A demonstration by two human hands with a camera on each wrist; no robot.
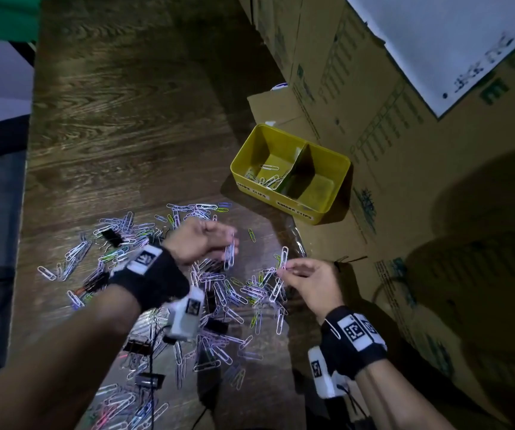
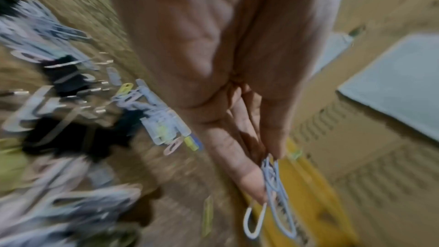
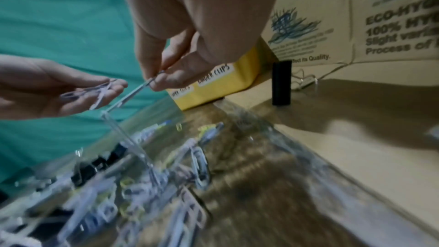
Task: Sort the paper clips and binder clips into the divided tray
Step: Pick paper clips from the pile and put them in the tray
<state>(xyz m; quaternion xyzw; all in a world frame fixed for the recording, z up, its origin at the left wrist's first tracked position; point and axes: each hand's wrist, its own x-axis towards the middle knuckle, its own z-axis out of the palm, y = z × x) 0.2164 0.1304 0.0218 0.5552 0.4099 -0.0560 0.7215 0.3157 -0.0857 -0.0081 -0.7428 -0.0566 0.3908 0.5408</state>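
Observation:
A heap of white and coloured paper clips (image 1: pixel 219 290) with several black binder clips (image 1: pixel 111 237) lies scattered on the wooden table. My left hand (image 1: pixel 216 240) hovers above the heap and holds a small bunch of white paper clips (image 2: pixel 273 191) in its fingertips. My right hand (image 1: pixel 293 271) pinches one white paper clip (image 3: pixel 133 95) between thumb and forefinger, and a second clip dangles linked below it. The yellow divided tray (image 1: pixel 337 193) stands beyond the hands; its left compartment holds several paper clips (image 1: pixel 265 178), its right compartment looks empty.
Tall cardboard boxes (image 1: pixel 420 150) wall off the right side, right behind the tray. A black cylinder (image 3: pixel 281 82) stands on the low cardboard ledge beside the tray. The table's left edge (image 1: pixel 23 212) drops away. Bare wood (image 1: pixel 126 103) stretches beyond the heap.

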